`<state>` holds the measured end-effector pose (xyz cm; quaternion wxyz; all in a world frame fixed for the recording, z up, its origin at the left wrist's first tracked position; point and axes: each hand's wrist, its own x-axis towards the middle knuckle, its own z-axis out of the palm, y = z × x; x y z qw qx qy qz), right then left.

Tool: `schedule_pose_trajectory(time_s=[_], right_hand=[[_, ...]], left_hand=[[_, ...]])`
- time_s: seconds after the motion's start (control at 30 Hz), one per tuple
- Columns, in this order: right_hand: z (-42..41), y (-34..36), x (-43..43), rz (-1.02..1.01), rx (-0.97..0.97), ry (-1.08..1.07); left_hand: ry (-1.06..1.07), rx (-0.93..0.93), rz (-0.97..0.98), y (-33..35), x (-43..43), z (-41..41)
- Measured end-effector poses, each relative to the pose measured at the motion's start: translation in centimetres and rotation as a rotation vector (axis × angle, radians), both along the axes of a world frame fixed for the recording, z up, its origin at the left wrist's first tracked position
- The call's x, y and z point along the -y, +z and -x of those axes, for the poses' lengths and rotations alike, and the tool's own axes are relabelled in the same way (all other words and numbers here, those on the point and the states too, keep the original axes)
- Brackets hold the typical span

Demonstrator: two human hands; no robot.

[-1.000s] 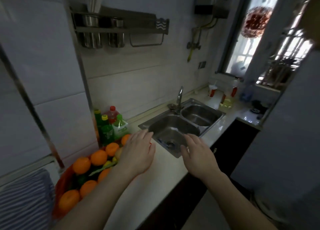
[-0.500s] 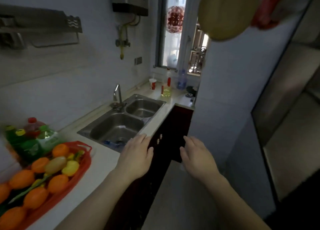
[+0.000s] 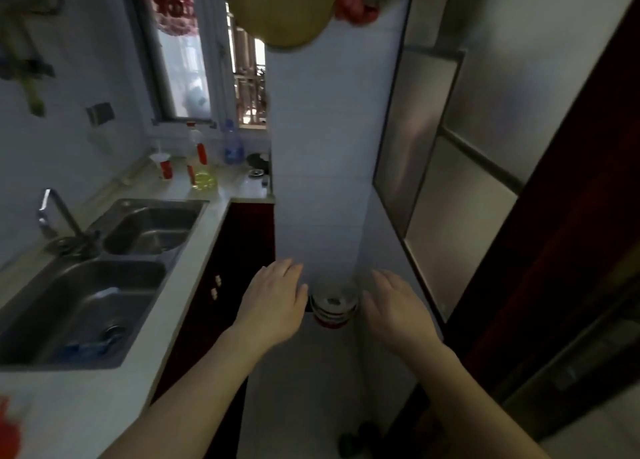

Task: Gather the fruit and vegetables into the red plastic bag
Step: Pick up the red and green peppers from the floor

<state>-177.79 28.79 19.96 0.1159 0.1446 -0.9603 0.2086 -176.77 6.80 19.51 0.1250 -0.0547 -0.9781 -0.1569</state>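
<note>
White kitchen surface (image 3: 86,406) with a steel double sink (image 3: 86,302) runs along the left. Left hand (image 3: 273,306) and right hand (image 3: 398,309) are extended forward over the floor, palms down, fingers straight, slightly apart, holding nothing. Red plastic bag (image 3: 8,431): only a blurred sliver shows, on the surface at the lower left edge, well apart from both hands.

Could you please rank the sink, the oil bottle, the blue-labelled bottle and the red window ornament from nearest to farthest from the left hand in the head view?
1. Sink, set in the counter just left of the left hand.
2. Oil bottle, farther along the counter.
3. Blue-labelled bottle, back by the window.
4. Red window ornament, high on the glass.
</note>
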Motion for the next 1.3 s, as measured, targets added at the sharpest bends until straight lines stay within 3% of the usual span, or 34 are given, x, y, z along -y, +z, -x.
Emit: schedule_pose_trajectory(time_s=[0.37, 0.77, 1.3], right_hand=[[-0.7, -1.6, -1.1, -0.088, 0.018, -0.378], [-3.5, -4.0, -4.8, -0.084, 0.096, -0.625], [2.5, -9.9, -10.5, -0.03, 0.179, -0.439]], left_hand=[[-0.345, 0.056, 0.04, -2.1, -1.7, 7.3], [-0.588, 0.1, 0.046, -4.3, -8.4, 9.5], [-0.519, 0.272, 0.109, -9.8, -13.4, 13.7]])
